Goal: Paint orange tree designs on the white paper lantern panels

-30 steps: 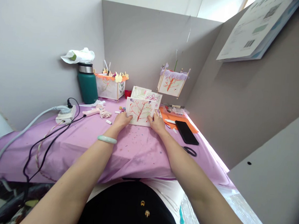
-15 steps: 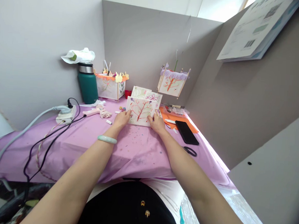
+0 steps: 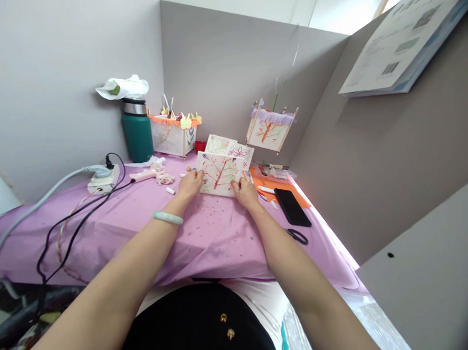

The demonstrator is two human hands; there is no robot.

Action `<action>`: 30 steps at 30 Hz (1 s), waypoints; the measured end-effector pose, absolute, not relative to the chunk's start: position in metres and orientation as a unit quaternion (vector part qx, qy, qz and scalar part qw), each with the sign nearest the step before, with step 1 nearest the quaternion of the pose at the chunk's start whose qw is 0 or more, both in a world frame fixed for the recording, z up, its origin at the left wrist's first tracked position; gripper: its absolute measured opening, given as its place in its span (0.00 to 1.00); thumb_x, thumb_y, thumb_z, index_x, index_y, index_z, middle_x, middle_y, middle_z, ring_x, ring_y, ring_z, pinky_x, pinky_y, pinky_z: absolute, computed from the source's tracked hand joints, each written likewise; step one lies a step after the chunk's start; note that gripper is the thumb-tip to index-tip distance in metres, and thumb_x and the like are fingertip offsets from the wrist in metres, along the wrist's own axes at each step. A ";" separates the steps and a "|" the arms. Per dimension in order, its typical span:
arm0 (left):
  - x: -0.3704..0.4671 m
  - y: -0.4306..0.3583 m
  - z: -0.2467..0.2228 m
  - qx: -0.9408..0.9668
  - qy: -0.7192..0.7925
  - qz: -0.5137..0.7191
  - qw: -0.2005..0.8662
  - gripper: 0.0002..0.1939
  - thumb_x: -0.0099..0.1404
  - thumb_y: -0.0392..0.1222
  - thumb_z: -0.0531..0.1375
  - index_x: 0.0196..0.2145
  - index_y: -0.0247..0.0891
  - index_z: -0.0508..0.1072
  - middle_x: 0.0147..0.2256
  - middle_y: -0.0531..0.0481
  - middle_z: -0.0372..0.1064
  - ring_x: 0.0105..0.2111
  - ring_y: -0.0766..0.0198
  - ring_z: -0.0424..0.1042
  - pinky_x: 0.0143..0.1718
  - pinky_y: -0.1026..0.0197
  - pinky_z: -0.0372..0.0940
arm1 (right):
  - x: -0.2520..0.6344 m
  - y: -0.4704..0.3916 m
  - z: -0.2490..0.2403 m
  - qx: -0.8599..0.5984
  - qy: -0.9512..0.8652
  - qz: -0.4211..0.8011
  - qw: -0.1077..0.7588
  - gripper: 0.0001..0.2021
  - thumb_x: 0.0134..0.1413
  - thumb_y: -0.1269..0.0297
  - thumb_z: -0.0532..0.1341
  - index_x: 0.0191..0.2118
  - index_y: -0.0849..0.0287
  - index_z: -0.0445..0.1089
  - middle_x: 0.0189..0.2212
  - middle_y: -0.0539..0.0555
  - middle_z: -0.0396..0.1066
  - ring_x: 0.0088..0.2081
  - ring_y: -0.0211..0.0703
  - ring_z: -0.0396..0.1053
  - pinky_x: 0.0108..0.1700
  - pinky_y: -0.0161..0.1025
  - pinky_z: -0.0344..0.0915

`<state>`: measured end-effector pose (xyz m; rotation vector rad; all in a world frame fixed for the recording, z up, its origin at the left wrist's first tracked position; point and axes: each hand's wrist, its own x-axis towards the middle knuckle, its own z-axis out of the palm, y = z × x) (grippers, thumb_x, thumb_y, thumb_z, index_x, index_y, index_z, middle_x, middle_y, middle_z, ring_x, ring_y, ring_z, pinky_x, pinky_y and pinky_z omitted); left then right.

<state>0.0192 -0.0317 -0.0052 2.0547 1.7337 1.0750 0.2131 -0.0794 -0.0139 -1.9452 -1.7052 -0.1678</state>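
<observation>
While both hands' fingers pinch the painted paper box [image 3: 220,174], sticks fill the orange-rimmed box [image 3: 172,133] behind.

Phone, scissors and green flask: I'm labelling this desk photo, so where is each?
Phone [image 3: 292,206]: head view, middle of its dark screen.
Scissors [image 3: 297,236]: head view, on the black handle loops.
Green flask [image 3: 137,136]: head view, middle of its green body.

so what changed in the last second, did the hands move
Barely. The left hand crept up the left edge of the painted paper box, fingers now higher on its front panel. The right hand stayed at the box's right edge. Box, phone and scissors did not move.
</observation>
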 end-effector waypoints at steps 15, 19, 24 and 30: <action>0.019 -0.041 0.002 0.657 0.501 0.546 0.136 0.19 0.63 0.49 0.45 0.37 0.37 0.71 0.36 0.45 0.72 0.37 0.60 0.68 0.36 0.61 0.57 | 0.215 -0.081 -0.013 -0.650 -0.627 -0.097 0.419 0.17 0.59 0.54 0.43 0.33 0.57 0.62 0.32 0.54 0.67 0.33 0.41 0.65 0.33 0.35 0.54; 0.019 -0.042 0.002 0.653 0.485 0.568 0.130 0.18 0.63 0.48 0.45 0.37 0.38 0.71 0.35 0.46 0.72 0.36 0.61 0.68 0.37 0.63 0.57 | 0.215 -0.083 -0.012 -0.631 -0.636 -0.117 0.428 0.16 0.60 0.56 0.43 0.32 0.57 0.63 0.31 0.54 0.67 0.33 0.41 0.64 0.32 0.35 0.53; 0.019 -0.039 0.001 0.660 0.474 0.568 0.127 0.18 0.63 0.48 0.45 0.35 0.38 0.71 0.32 0.48 0.71 0.33 0.63 0.67 0.35 0.64 0.57 | 0.217 -0.079 -0.014 -0.633 -0.636 -0.126 0.423 0.16 0.60 0.57 0.43 0.31 0.57 0.63 0.28 0.53 0.66 0.30 0.41 0.63 0.30 0.34 0.51; 0.018 -0.035 -0.001 0.661 0.475 0.565 0.132 0.18 0.63 0.48 0.46 0.35 0.38 0.72 0.32 0.49 0.71 0.33 0.63 0.67 0.35 0.64 0.57 | 0.218 -0.078 -0.014 -0.632 -0.636 -0.114 0.428 0.16 0.60 0.57 0.44 0.30 0.57 0.64 0.28 0.52 0.66 0.29 0.40 0.62 0.30 0.34 0.51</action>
